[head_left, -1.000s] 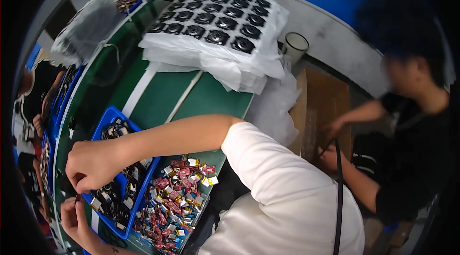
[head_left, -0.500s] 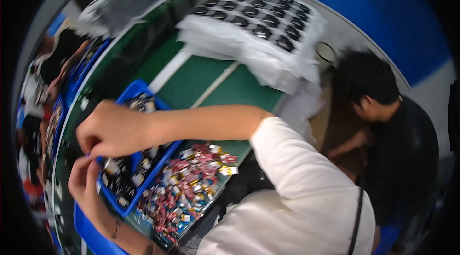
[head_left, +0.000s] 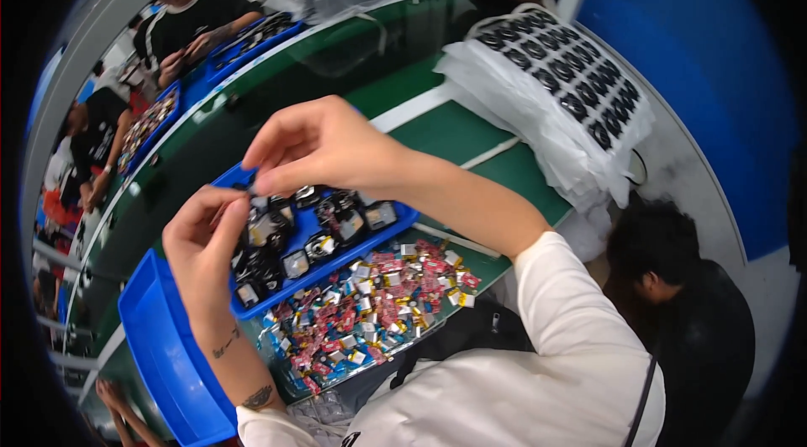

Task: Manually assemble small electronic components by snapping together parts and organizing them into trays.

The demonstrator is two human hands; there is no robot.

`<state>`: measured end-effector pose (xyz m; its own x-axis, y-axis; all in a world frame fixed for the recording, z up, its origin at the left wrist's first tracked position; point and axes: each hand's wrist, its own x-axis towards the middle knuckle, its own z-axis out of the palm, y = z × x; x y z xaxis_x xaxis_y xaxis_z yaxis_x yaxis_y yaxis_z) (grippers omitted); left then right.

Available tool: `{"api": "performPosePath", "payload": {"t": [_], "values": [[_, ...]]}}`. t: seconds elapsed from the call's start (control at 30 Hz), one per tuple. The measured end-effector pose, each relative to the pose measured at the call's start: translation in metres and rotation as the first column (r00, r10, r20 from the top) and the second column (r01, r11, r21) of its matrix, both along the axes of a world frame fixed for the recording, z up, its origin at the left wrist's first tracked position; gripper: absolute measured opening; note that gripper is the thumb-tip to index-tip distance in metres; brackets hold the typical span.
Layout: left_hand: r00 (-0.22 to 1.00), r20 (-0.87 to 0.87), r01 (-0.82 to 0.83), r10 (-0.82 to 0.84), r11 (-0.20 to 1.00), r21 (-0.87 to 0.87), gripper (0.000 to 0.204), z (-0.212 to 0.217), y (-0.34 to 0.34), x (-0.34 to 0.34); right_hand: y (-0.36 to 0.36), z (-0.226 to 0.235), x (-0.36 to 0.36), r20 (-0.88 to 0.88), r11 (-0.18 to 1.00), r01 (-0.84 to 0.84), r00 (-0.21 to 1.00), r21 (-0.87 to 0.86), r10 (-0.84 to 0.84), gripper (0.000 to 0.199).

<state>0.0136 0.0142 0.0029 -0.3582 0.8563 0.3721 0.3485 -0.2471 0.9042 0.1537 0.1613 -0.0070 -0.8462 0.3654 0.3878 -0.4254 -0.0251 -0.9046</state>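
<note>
My left hand (head_left: pixel 199 249) and my right hand (head_left: pixel 340 151) meet over the near end of a blue tray (head_left: pixel 332 259). Thumbs and forefingers are pinched together at one small spot. What sits between the fingertips is too small and covered to make out. Inside the tray lie many black parts (head_left: pixel 340 224) with silvery pieces on them. Beside it, toward my body, a loose heap of small parts (head_left: pixel 382 300) in red, silver, yellow and blue covers a sheet of clear plastic.
Another blue tray (head_left: pixel 172 367) stands left. Foam sheets (head_left: pixel 580 69) holding round black parts are stacked at the far right of the green table (head_left: pixel 412 140). A person in black (head_left: pixel 698 312) sits close on my right; other people work across the table beside filled blue trays (head_left: pixel 151 129).
The view has swung left, so the scene sits further right and lower. My right hand's fingers have lifted and spread somewhat; both hands stay close together over the tray.
</note>
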Motion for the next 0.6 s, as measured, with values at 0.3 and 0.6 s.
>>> {"api": "performPosePath", "payload": {"t": [0.3, 0.6], "values": [[0.987, -0.153, -0.055, 0.052, 0.998, -0.016, 0.004, -0.013, -0.003, -0.019, -0.005, -0.012, -0.011, -0.151, 0.946, -0.245, 0.965, -0.211, 0.216, 0.015], [0.997, -0.076, -0.007, 0.011, 0.999, 0.05, 0.005, -0.019, -0.011, -0.04, 0.038, 0.029, 0.027, -0.551, 0.863, -0.278, 0.834, -0.422, 0.0, 0.019]]}}
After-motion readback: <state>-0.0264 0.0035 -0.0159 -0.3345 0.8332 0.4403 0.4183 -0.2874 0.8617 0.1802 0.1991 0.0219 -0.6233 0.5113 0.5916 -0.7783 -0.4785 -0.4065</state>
